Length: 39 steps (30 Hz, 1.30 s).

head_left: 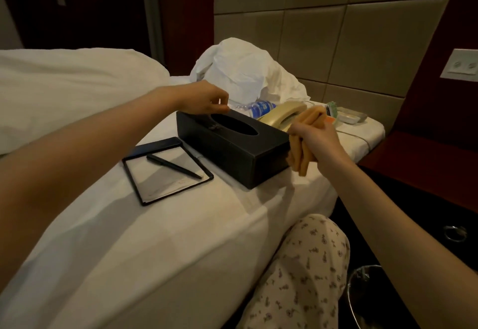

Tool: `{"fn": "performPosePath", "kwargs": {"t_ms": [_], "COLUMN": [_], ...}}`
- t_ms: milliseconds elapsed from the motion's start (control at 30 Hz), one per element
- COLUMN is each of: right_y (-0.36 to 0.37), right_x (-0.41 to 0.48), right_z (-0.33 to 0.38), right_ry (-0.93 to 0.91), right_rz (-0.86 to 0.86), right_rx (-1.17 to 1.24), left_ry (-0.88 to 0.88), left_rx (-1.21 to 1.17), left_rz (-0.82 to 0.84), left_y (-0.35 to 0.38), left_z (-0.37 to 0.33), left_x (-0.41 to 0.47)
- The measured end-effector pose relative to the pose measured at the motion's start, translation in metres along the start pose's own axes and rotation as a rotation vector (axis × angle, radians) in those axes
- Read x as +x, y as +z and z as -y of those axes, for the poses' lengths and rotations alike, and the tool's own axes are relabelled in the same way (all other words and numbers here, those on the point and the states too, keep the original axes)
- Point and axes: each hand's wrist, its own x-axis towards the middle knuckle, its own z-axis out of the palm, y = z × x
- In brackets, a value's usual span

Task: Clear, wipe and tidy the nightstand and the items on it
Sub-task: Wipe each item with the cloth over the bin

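Note:
A black tissue box [232, 147] lies on the white bed sheet [181, 225]. My left hand [204, 98] grips the box's far left corner with curled fingers. My right hand [318, 140] holds a folded orange cloth [300, 158] against the box's right end. In front of the box lies a black notepad holder [165, 173] with a black pen [173, 165] on it. Behind the box are a water bottle [258, 107], a beige telephone [284, 115], a small packet [332, 111] and a small tray [351, 116]. The dark wooden nightstand [424, 158] stands to the right.
A crumpled white pillow [248, 75] leans on the padded headboard [336, 31]. A duvet [64, 83] is heaped at the left. A metal waste bin [367, 295] stands by my patterned trouser leg [297, 277]. The drawer has a ring pull [455, 233], and wall sockets [463, 66] sit above.

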Motion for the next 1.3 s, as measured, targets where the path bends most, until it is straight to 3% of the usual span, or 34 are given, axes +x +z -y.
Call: {"fn": "performPosePath", "kwargs": {"t_ms": [233, 367, 600, 733, 900, 1300], "right_y": [0.032, 0.047, 0.044, 0.028, 0.001, -0.12], "right_x": [-0.008, -0.01, -0.009, -0.018, -0.017, -0.042], "right_z": [0.021, 0.026, 0.023, 0.024, 0.014, -0.071], "right_ry": [-0.145, -0.131, -0.066, 0.054, 0.083, 0.057], "right_rz": [0.132, 0.204, 0.261, 0.248, 0.209, 0.197], "right_rx": [-0.045, -0.052, 0.087, 0.281, 0.415, 0.649], "left_ry": [-0.116, -0.089, -0.04, 0.021, 0.133, 0.117], "left_rx": [0.002, 0.029, -0.056, -0.45, -0.782, -0.946], "left_rz": [0.468, 0.564, 0.495, 0.292, 0.177, 0.022], "left_y": [-0.004, 0.013, 0.008, -0.025, -0.021, 0.061], "left_z": [0.003, 0.002, -0.007, -0.038, -0.1, -0.244], "left_x": [-0.049, -0.069, -0.075, -0.073, -0.049, 0.039]}}
